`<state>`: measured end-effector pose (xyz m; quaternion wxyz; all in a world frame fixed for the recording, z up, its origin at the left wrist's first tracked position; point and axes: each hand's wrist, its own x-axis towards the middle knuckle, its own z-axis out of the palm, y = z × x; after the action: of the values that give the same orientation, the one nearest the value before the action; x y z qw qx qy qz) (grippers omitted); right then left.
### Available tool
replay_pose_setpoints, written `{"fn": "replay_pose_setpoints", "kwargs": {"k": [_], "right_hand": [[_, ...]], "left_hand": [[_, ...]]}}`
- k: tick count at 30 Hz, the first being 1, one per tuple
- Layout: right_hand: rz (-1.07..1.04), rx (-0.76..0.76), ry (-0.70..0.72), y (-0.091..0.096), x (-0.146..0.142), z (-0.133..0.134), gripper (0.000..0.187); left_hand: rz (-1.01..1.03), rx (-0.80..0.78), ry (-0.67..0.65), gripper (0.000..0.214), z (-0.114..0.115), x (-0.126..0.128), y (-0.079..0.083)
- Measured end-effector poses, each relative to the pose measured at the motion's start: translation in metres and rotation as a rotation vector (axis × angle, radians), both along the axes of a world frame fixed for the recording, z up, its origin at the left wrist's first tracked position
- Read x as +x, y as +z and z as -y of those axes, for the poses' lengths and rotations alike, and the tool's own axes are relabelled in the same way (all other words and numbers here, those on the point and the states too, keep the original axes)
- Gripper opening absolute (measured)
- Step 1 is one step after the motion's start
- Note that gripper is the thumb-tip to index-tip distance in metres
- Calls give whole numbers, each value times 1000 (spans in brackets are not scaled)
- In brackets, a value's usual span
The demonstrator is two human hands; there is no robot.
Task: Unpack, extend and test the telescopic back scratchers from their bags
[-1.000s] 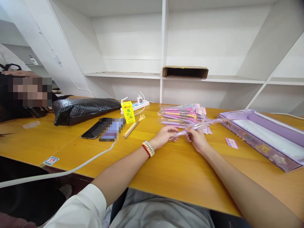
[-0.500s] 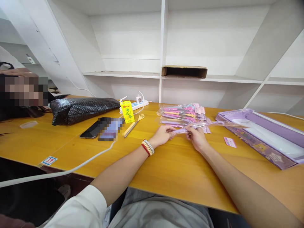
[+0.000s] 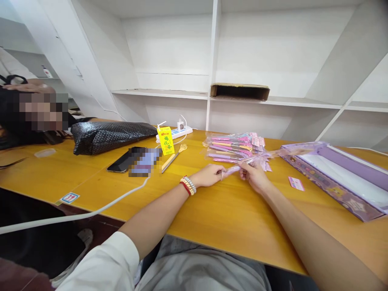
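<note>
A long clear plastic sleeve [image 3: 233,169] with a purple stick-like piece inside stretches between my hands, just above the table. My left hand [image 3: 207,175] pinches its left end. Closed around its middle is my right hand [image 3: 255,176], and the far part of the sleeve runs up to the right over the edge of a purple box. Behind the hands lies a pile of bagged back scratchers [image 3: 232,144], with pink, purple and yellow handles. One unwrapped back scratcher [image 3: 174,158] rests left of my left hand. A small pink card [image 3: 296,183] lies to the right.
The open purple box [image 3: 339,192] occupies the right side. On the left are a yellow drink carton [image 3: 165,141], a phone [image 3: 123,161], a power strip [image 3: 184,131] and a black bubble-wrap bag [image 3: 115,136]. A white cable [image 3: 121,202] crosses the table edge. Another person [image 3: 30,87] is at far left.
The sleeve's far right end has swung upward, and the sleeve now slants more steeply. My left hand has dropped slightly toward the table. The view has shifted a little.
</note>
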<state>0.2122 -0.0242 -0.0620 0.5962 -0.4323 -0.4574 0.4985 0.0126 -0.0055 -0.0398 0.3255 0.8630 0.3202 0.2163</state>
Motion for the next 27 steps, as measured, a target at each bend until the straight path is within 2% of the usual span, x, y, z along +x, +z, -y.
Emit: {"fn": "replay_pose_setpoints", "kwargs": {"k": [4, 8, 10, 13, 15, 17, 20, 24, 27], "right_hand": [[24, -39, 69, -2, -1, 0, 29], [-144, -93, 70, 3, 4, -1, 34], [-240, -59, 55, 8, 8, -2, 39], [-286, 65, -28, 16, 17, -2, 43], [-296, 98, -107, 19, 23, -4, 39], [-323, 66, -194, 20, 28, -6, 32], [-374, 39, -298, 20, 33, -9, 33], [-426, 52, -312, 20, 41, -13, 33], [-483, 27, -368, 19, 55, -15, 26]], "left_hand": [[-42, 21, -42, 36, 4, 1, 2], [-63, 43, -39, 29, 3, 1, 2], [-70, 75, 7, 26, 1, 0, 0], [-100, 126, 112, 21, -3, -1, -5], [-138, 173, 176, 19, -6, -4, -8], [-173, 241, 234, 18, -9, -7, -9], [-203, 346, 295, 20, -14, -12, -6], [-182, 461, 330, 26, -24, -21, -4], [-151, 543, 332, 27, -34, -31, -7]]}}
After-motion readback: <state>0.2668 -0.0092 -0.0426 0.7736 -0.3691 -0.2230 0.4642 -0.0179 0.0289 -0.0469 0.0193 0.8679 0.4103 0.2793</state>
